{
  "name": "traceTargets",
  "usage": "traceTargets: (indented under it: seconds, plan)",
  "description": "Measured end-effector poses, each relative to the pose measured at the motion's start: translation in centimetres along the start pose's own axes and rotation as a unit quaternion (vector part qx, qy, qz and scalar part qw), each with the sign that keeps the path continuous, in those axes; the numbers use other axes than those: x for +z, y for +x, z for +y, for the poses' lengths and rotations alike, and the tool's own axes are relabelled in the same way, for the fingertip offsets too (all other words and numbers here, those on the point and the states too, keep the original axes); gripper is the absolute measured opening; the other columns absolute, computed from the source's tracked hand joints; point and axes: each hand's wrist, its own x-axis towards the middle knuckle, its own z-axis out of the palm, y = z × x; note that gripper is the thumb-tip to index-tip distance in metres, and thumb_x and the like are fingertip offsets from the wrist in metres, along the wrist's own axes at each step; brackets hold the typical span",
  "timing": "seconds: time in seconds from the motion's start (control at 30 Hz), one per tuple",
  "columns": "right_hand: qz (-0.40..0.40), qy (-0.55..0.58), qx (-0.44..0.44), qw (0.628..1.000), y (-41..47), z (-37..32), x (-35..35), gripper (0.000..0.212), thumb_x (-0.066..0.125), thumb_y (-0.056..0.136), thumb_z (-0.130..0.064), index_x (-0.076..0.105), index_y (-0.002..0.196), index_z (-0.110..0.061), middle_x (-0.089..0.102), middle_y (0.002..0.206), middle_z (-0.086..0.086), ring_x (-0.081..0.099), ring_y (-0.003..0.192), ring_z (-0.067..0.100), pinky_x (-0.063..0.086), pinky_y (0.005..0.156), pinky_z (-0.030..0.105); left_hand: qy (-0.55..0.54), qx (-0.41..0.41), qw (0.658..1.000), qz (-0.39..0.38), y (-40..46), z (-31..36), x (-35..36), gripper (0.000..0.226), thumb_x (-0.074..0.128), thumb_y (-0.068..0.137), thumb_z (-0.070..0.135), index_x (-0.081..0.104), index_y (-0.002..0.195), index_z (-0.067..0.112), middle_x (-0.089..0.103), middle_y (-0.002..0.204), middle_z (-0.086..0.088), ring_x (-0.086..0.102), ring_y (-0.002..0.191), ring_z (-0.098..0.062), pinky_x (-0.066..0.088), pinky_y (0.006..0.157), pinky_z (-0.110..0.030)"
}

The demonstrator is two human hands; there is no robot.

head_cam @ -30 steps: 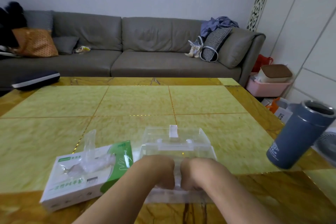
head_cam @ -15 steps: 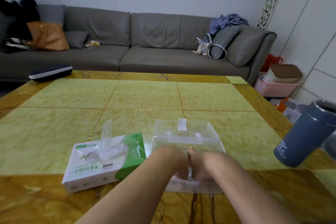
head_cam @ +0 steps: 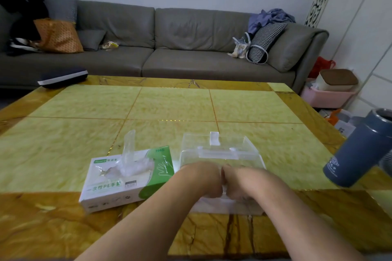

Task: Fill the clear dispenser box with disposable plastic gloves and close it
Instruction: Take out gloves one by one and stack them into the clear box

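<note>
The glove carton is white with a green corner, printed "一次性PE手套" on its near face and "200" near the top of the green part; a hand outline is drawn on the green. A thin clear plastic glove stands up out of its top slot, with more crumpled film around the opening. The carton lies at about 9 o'clock from the clear dispenser box, just beside it.

The dispenser box is colourless, see-through acrylic, sitting on the yellow-green and amber marble table near its front edge. A small clear tab rises at its 12 o'clock side, and a clear bar crosses its top.

The left hand and right hand are both curled into fists, knuckles touching each other, over the near part of the box. Whether the fingers grip anything I cannot tell.

At 3 o'clock, well apart, stands a blue-grey flask with white lettering too blurred to read.
</note>
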Motion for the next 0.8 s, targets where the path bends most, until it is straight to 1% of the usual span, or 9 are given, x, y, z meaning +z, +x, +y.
traceTargets:
  seconds: [0.1,0.17,0.23,0.27,0.37,0.43,0.5,0.57,0.8]
  plan:
    - [0.000,0.003,-0.006,1.000,0.6,0.0,0.0,0.054,0.058,0.099,-0.014,0.043,0.151,-0.014,0.067,0.128,0.010,0.066,0.104,0.030,0.050,0.080,0.037,-0.019,-0.025,0.998,0.047,-1.0,0.0,-0.1,0.014,0.052,0.098,0.011,0.060,0.109,0.014,0.065,0.110,-0.009,0.064,0.102,-0.029,0.051,0.082,-0.037]
    - [0.002,-0.004,0.004,1.000,1.3,0.1,-0.1,0.026,0.061,0.096,-0.011,0.063,0.122,-0.013,0.069,0.115,0.007,0.061,0.089,0.028,0.050,0.079,0.035,-0.007,-0.023,0.996,0.088,-1.4,-0.1,-0.4,0.007,0.051,0.097,0.010,0.052,0.100,0.017,0.059,0.097,-0.007,0.061,0.091,-0.028,0.047,0.074,-0.035]
    - [0.009,-0.035,0.022,0.999,1.7,0.0,-0.3,0.006,0.063,0.092,-0.007,0.060,0.091,-0.012,0.066,0.096,0.005,0.059,0.085,0.028,0.056,0.088,0.038,0.006,-0.011,0.991,0.133,-1.9,-0.3,-0.6,0.007,0.049,0.095,0.010,0.047,0.094,0.016,0.046,0.083,-0.003,0.053,0.081,-0.027,0.042,0.070,-0.034]
    - [0.014,-0.046,0.028,0.998,1.7,-0.1,-0.3,0.014,0.063,0.091,-0.004,0.054,0.083,-0.011,0.061,0.088,0.005,0.058,0.085,0.028,0.057,0.092,0.040,0.006,-0.006,0.988,0.151,-2.1,-0.5,-0.4,0.008,0.048,0.095,0.010,0.045,0.091,0.016,0.043,0.080,-0.003,0.051,0.078,-0.027,0.040,0.068,-0.034]
    - [0.089,-0.038,0.025,0.995,1.0,-0.2,-0.5,0.018,0.055,0.098,-0.008,0.045,0.083,-0.011,0.053,0.087,0.003,0.060,0.090,0.027,0.056,0.091,0.039,-0.009,0.012,0.980,0.197,-2.7,-1.4,-0.3,0.020,0.047,0.094,0.010,0.038,0.077,0.015,0.043,0.078,-0.002,0.046,0.066,-0.023,0.038,0.060,-0.033]
    - [0.143,-0.014,0.024,0.989,0.1,-0.4,-0.4,0.014,0.050,0.097,-0.007,0.050,0.085,-0.014,0.058,0.095,0.003,0.062,0.089,0.024,0.054,0.079,0.036,-0.059,0.032,0.968,0.241,-2.9,-2.5,-0.2,0.015,0.046,0.095,0.013,0.049,0.081,0.015,0.053,0.080,-0.003,0.052,0.063,-0.022,0.045,0.055,-0.034]
    - [0.214,0.019,0.004,0.977,-0.7,-0.7,-0.3,0.017,0.048,0.091,-0.005,0.060,0.086,-0.016,0.064,0.089,0.002,0.064,0.077,0.021,0.049,0.063,0.033,-0.144,0.056,0.938,0.310,-3.6,-3.9,-0.2,0.018,0.046,0.095,0.017,0.064,0.091,0.017,0.065,0.080,0.001,0.059,0.065,-0.020,0.053,0.056,-0.036]
    - [0.244,0.043,-0.006,0.969,-1.3,-1.3,-0.4,0.020,0.046,0.086,-0.005,0.062,0.081,-0.017,0.065,0.079,0.002,0.063,0.071,0.022,0.044,0.056,0.031,-0.226,0.064,0.895,0.378,-4.8,-5.5,-0.2,0.020,0.050,0.095,0.018,0.069,0.094,0.020,0.065,0.071,0.008,0.055,0.057,-0.009,0.047,0.051,-0.029]
    - [0.394,0.116,-0.038,0.911,-2.3,-3.1,-0.5,0.025,0.048,0.083,-0.004,0.063,0.076,-0.022,0.063,0.073,0.000,0.058,0.067,0.024,0.039,0.053,0.031,-0.351,-0.022,0.769,0.533,-9.3,-12.1,-0.6,0.015,0.054,0.099,0.014,0.066,0.097,0.022,0.065,0.069,0.006,0.056,0.053,-0.005,0.044,0.042,-0.023]
